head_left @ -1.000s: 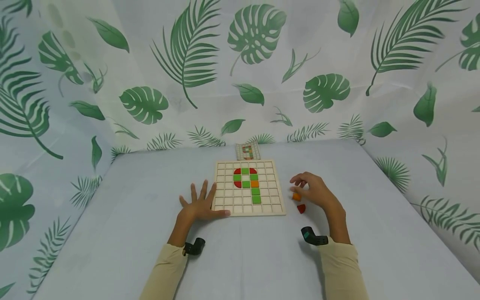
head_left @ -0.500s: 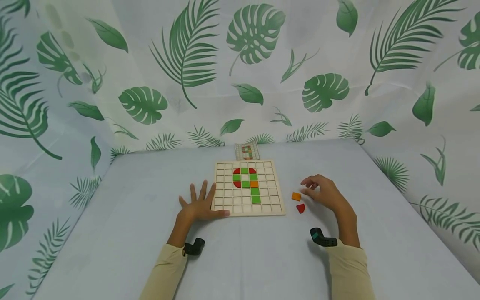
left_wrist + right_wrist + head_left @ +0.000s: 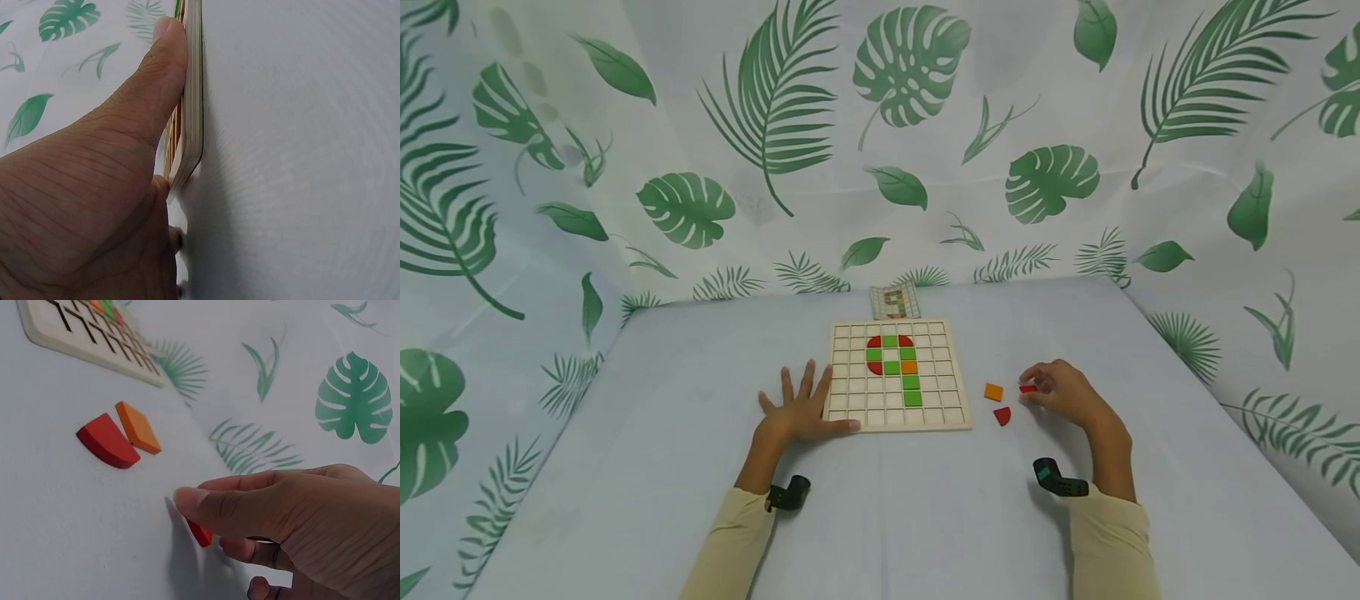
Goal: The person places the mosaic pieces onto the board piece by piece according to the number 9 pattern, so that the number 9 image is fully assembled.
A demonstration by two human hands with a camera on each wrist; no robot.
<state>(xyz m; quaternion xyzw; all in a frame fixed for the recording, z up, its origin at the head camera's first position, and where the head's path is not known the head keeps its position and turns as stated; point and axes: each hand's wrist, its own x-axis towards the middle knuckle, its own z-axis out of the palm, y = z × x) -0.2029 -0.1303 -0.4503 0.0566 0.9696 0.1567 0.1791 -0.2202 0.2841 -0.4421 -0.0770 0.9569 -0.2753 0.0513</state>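
A wooden grid board (image 3: 940,403) carries green, red and orange tiles set in the shape of a 9. My left hand (image 3: 797,415) lies at its near left corner, fingers spread, with the thumb along the front edge. Right of the board, my right hand (image 3: 1064,393) pinches a red tile (image 3: 200,534) between thumb and fingers; most of that tile is hidden by the hand. On the cloth between board and right hand lie an orange square tile (image 3: 993,392) and a red quarter-round tile (image 3: 1002,416).
A small pattern card (image 3: 895,302) showing a coloured 9 stands behind the board. The table (image 3: 880,517) has a pale cloth, and a leaf-printed curtain (image 3: 820,233) rises at the back and sides. Each wrist wears a black camera (image 3: 1058,480).
My right hand has moved right, away from the orange tile, and now pinches a red tile. The left hand and board have stayed in place.
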